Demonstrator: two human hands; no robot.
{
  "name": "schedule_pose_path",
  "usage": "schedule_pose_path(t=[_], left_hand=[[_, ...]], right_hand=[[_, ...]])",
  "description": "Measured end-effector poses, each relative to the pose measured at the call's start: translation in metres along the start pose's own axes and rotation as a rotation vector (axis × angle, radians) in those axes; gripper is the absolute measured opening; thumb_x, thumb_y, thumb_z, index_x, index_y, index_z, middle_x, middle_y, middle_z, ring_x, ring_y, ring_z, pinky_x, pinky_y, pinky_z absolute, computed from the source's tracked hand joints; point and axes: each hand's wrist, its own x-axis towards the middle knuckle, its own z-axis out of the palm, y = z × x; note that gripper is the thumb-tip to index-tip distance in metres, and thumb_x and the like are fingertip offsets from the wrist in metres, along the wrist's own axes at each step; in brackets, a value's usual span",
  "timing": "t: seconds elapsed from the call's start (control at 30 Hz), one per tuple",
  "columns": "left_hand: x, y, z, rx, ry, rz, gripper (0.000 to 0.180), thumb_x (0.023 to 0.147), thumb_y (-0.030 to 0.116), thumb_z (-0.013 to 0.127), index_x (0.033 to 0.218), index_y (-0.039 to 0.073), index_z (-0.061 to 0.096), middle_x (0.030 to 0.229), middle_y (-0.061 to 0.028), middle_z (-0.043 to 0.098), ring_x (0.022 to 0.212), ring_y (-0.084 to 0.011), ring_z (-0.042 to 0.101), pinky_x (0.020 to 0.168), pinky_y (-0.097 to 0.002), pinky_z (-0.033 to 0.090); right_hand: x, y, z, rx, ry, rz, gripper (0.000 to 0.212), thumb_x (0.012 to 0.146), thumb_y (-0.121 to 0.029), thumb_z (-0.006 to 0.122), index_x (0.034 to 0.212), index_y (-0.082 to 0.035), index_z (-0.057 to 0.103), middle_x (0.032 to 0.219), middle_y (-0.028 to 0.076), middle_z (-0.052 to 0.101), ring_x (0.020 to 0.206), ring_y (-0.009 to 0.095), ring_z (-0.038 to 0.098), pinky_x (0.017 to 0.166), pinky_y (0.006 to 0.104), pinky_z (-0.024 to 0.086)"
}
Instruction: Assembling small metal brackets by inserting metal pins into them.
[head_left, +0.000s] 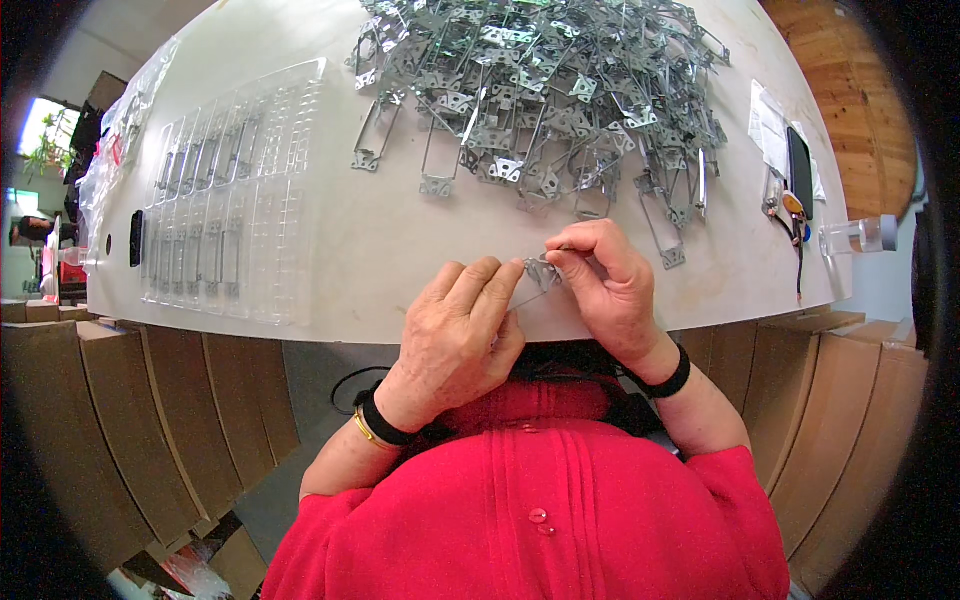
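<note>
Close to the table's near edge, my two hands hold one small metal bracket [541, 272] between them. It has a stamped plate end and a thin wire-like frame. My left hand [455, 335] grips it from the left, fingers bent, with the fingertips partly hiding it. With thumb and forefinger pinched, my right hand [608, 290] holds the plate end from the right. Beyond the hands lies a large tangled pile of similar metal brackets [540, 95]. To the left, a clear plastic tray [285, 200] has rows of such brackets lying in its slots.
On the right of the white table [400, 230] lie a black phone [799, 172] on papers, pliers [793, 207] with orange and blue parts, and a clear bottle [855, 236] on its side. Clear plastic wrap [125, 130] lines the left edge. Cardboard boxes [160, 410] stand below both sides.
</note>
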Motion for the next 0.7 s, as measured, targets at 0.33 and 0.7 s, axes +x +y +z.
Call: schedule_pose_path(t=[0.33, 0.7], left_hand=[[0.0001, 0.0014, -0.0009, 0.011, -0.004, -0.015, 0.055, 0.078, 0.003, 0.073, 0.132, -0.001, 0.066, 0.116, -0.0212, 0.068, 0.095, -0.0373, 0.067, 0.083, -0.045, 0.058], [0.0024, 0.0015, -0.0021, -0.001, 0.007, -0.037, 0.054, 0.078, 0.003, 0.073, 0.131, -0.002, 0.065, 0.115, -0.0225, 0.068, 0.095, -0.0387, 0.066, 0.084, -0.0461, 0.057]], right_hand=[[-0.0027, 0.0004, -0.0008, 0.127, 0.097, 0.015, 0.011, 0.099, -0.001, 0.073, 0.109, -0.004, 0.071, 0.103, 0.011, 0.072, 0.091, 0.023, 0.07, 0.082, 0.0328, 0.055], [-0.0049, -0.0057, -0.0097, 0.086, -0.008, 0.036, 0.012, 0.098, 0.0, 0.072, 0.109, -0.004, 0.071, 0.101, 0.011, 0.071, 0.089, 0.023, 0.07, 0.079, 0.0326, 0.055]])
